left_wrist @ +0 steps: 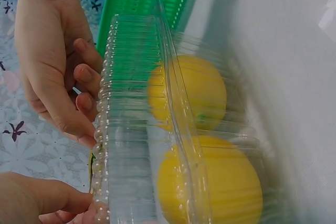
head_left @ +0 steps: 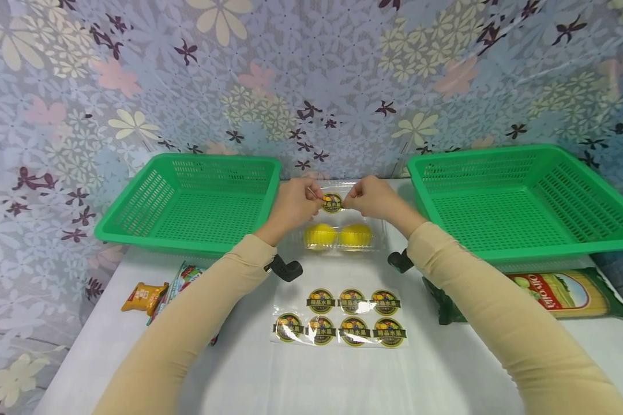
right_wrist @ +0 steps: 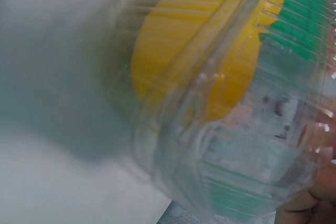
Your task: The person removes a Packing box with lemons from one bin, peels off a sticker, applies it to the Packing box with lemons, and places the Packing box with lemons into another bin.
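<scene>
A round dark fruit-label sticker is level with the top of a clear plastic clamshell box. My left hand pinches the sticker's left edge, and my right hand pinches the right edge. Inside the box, two yellow round fruits lie side by side. Seen from the left wrist, the ribbed lid stands between the fruits and both hands; only a sliver of the sticker shows there. The right wrist view is blurred, with fingers at the box's edge.
Green baskets stand left and right. A sheet of several matching stickers lies in front of the box. An orange snack packet and a colourful bag are at left, a pasta pack at right.
</scene>
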The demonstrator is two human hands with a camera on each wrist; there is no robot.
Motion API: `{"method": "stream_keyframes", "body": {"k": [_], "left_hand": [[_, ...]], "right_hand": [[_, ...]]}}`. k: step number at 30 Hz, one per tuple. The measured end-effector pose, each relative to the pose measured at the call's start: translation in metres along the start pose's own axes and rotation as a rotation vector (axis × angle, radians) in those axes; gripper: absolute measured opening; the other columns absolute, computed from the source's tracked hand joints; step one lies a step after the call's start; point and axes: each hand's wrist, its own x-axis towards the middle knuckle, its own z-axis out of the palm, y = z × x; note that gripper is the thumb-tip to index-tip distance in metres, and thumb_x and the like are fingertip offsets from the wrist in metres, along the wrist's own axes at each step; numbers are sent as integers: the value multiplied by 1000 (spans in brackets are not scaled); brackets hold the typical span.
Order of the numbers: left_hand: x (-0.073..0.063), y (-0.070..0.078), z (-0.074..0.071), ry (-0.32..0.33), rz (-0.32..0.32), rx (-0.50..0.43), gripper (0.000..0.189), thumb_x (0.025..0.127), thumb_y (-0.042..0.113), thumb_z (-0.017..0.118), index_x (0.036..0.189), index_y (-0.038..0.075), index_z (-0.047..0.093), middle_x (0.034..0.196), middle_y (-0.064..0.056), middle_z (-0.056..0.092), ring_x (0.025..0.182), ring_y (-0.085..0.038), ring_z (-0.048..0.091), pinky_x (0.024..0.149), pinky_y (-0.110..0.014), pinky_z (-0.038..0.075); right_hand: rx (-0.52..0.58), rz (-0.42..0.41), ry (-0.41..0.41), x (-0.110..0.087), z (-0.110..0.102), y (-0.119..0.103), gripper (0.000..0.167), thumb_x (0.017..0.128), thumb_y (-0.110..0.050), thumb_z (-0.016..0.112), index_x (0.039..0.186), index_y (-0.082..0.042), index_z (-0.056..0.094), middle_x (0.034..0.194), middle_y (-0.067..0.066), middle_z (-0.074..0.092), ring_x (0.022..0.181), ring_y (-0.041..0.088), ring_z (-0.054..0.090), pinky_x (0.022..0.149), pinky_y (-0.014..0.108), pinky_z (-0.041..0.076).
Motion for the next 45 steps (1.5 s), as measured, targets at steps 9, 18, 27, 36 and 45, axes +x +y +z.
{"method": "stream_keyframes", "body": {"k": [9,18,27,36,45], "left_hand": [[-1,-1,2,22,13,117,1,95,9,74,95,10,74,91,-10,77,74,-22,71,60,-24,52],[-1,-5,4,42,20,155,5,94,12,77,94,11,82,83,-8,75,70,-18,59,59,-23,43],[-2,-5,-1,2,25,142,11,95,11,77,99,9,87,93,-10,81,81,-21,66,66,-25,48],[-3,-5,-6,-125,53,245,20,99,13,74,117,12,85,82,-11,76,61,-11,48,54,-20,37],[-11,-6,-6,-193,111,352,25,101,14,70,123,6,80,121,-17,80,55,-10,37,48,-18,32]], "right_hand": [[-13,-5,17,0,2,-2,26,100,-22,69,104,3,77,79,6,71,68,14,59,61,25,48],[-48,-2,58,-2,7,-2,25,99,-22,70,103,2,78,91,17,77,73,19,61,66,28,52],[-97,-2,118,-5,14,-3,14,99,-21,74,100,-6,72,90,12,74,76,22,62,67,31,52],[-269,-150,145,-19,22,-4,33,105,-17,69,136,-9,75,70,9,64,57,16,51,50,25,41],[-286,-238,147,-29,28,1,32,105,-15,68,133,0,72,86,18,66,56,15,44,50,24,39]]}}
